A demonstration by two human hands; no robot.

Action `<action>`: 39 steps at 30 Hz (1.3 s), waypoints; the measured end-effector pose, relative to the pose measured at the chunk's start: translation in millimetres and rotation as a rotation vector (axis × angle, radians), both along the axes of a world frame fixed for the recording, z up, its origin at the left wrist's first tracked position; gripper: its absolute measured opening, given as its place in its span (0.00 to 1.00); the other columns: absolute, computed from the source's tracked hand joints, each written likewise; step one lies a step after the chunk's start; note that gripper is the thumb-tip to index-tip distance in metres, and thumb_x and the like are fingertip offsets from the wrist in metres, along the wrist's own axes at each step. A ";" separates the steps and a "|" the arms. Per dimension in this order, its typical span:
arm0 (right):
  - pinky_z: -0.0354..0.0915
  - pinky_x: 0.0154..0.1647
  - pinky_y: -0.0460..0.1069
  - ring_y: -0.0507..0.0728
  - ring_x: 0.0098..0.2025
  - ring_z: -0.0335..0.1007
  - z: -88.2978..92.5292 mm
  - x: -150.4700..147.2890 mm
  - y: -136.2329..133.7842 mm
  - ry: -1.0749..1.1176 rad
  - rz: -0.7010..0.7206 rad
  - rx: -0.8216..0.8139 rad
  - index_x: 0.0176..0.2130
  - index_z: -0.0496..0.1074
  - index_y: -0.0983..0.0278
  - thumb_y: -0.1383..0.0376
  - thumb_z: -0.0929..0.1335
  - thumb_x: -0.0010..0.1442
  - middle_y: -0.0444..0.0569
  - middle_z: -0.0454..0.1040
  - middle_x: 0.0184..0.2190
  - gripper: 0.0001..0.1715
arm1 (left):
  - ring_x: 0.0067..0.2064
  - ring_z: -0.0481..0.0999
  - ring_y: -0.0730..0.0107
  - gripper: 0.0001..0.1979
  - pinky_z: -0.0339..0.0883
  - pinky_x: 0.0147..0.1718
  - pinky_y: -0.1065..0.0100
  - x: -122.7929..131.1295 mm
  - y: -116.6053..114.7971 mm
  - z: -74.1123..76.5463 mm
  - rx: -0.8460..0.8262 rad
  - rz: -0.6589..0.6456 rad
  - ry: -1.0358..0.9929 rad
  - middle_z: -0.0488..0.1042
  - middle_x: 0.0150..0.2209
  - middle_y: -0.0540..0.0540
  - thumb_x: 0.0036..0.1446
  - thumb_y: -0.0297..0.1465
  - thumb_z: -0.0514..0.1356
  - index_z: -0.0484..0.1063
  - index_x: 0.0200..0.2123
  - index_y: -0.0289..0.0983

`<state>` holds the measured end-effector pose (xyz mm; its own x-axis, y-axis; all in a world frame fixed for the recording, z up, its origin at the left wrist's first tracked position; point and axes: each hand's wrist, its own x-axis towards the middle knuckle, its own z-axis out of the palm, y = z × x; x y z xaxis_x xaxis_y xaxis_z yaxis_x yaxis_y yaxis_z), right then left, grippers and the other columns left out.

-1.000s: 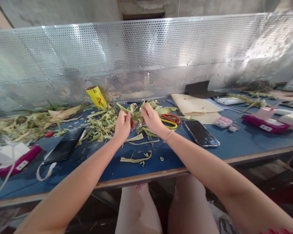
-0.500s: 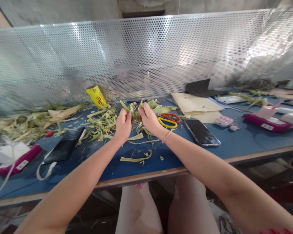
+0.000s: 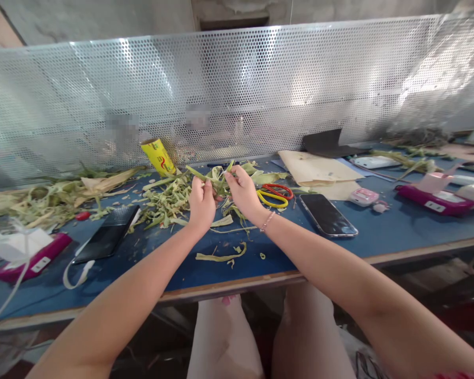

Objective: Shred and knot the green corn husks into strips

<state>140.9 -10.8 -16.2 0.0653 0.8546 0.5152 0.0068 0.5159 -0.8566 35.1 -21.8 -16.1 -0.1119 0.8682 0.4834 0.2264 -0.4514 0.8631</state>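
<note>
Over the middle of the blue table, my left hand point(image 3: 201, 206) is closed around a bundle of green corn husk point(image 3: 218, 185). One green strip sticks out to the upper left above that thumb. My right hand point(image 3: 244, 195), with a beaded bracelet at the wrist, pinches the same bundle from the right; a thin pale piece shows at its fingertips. Fingers cover much of the bundle. Beside my left hand lies a heap of shredded green husk point(image 3: 168, 202). Scissors with red and yellow handles point(image 3: 274, 196) rest just right of my right hand.
A phone point(image 3: 327, 215) lies at right, another dark phone point(image 3: 108, 234) with a white cable at left. Behind stand a yellow tube point(image 3: 158, 158) and a perforated metal screen point(image 3: 221, 95). Brown paper point(image 3: 316, 168), purple power strips point(image 3: 434, 202) and loose husks point(image 3: 98, 192) surround the work.
The husk bundle has turned in my hands, and one strip now slants further left over my left hand. My right fingers have shifted their pinch near the top. The view has moved slightly.
</note>
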 end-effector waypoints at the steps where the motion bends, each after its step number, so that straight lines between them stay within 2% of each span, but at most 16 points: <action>1: 0.47 0.16 0.42 0.46 0.15 0.43 -0.4 0.5 0.5 -0.003 -0.009 0.008 0.28 0.54 0.60 0.61 0.59 0.58 0.35 0.46 0.14 0.08 | 0.20 0.65 0.77 0.15 0.59 0.21 0.72 0.0 -0.4 0.0 0.000 -0.020 0.002 0.57 0.22 0.54 0.54 0.45 0.50 0.53 0.29 0.40; 8: 0.42 0.17 0.44 0.46 0.16 0.42 -4.1 5.1 6.3 -0.053 -0.113 0.100 0.27 0.55 0.61 0.63 0.59 0.58 0.35 0.45 0.15 0.09 | 0.20 0.64 0.78 0.16 0.57 0.20 0.74 -0.5 0.5 -3.2 -0.012 -0.155 0.008 0.58 0.21 0.54 0.53 0.47 0.51 0.55 0.29 0.39; 17: 0.43 0.18 0.43 0.46 0.17 0.42 -1.3 5.5 5.1 0.003 -0.151 0.035 0.26 0.54 0.61 0.64 0.59 0.58 0.35 0.46 0.14 0.10 | 0.19 0.65 0.77 0.15 0.57 0.18 0.74 0.2 -0.7 -3.4 0.001 -0.164 0.054 0.59 0.20 0.55 0.53 0.45 0.51 0.55 0.29 0.39; 22: 0.46 0.17 0.42 0.45 0.16 0.44 -1.6 7.6 5.9 0.045 -0.067 0.022 0.27 0.54 0.61 0.61 0.60 0.58 0.34 0.48 0.14 0.10 | 0.18 0.64 0.78 0.15 0.56 0.17 0.75 -0.5 -1.2 -1.6 -0.007 -0.144 0.033 0.58 0.19 0.55 0.53 0.44 0.51 0.55 0.28 0.39; 26: 0.52 0.18 0.42 0.45 0.17 0.49 -2.1 8.4 8.2 0.043 0.091 -0.042 0.25 0.56 0.62 0.59 0.60 0.56 0.35 0.52 0.15 0.13 | 0.18 0.62 0.78 0.15 0.53 0.17 0.74 -3.2 2.2 -1.8 -0.031 -0.107 -0.009 0.57 0.18 0.55 0.54 0.44 0.52 0.55 0.27 0.39; 29: 0.50 0.17 0.42 0.44 0.16 0.49 -2.0 7.1 7.9 -0.013 0.193 -0.082 0.23 0.56 0.63 0.60 0.63 0.53 0.35 0.53 0.15 0.13 | 0.18 0.61 0.78 0.14 0.54 0.18 0.74 -5.7 5.5 -2.8 -0.023 -0.088 -0.013 0.57 0.19 0.55 0.54 0.44 0.52 0.55 0.28 0.39; 33: 0.48 0.17 0.42 0.44 0.16 0.49 -2.3 3.7 5.2 0.021 0.203 -0.054 0.24 0.57 0.63 0.60 0.64 0.53 0.35 0.54 0.15 0.12 | 0.18 0.61 0.78 0.14 0.53 0.18 0.74 -6.6 7.6 -2.6 0.002 -0.048 0.008 0.56 0.18 0.56 0.54 0.43 0.52 0.55 0.28 0.39; 39: 0.46 0.18 0.43 0.45 0.18 0.47 -3.5 -0.4 4.6 0.103 0.238 -0.004 0.25 0.60 0.63 0.57 0.65 0.50 0.36 0.53 0.16 0.13 | 0.15 0.55 0.80 0.12 0.50 0.18 0.73 -5.1 3.9 1.6 0.063 -0.049 0.063 0.54 0.17 0.57 0.55 0.42 0.51 0.56 0.29 0.39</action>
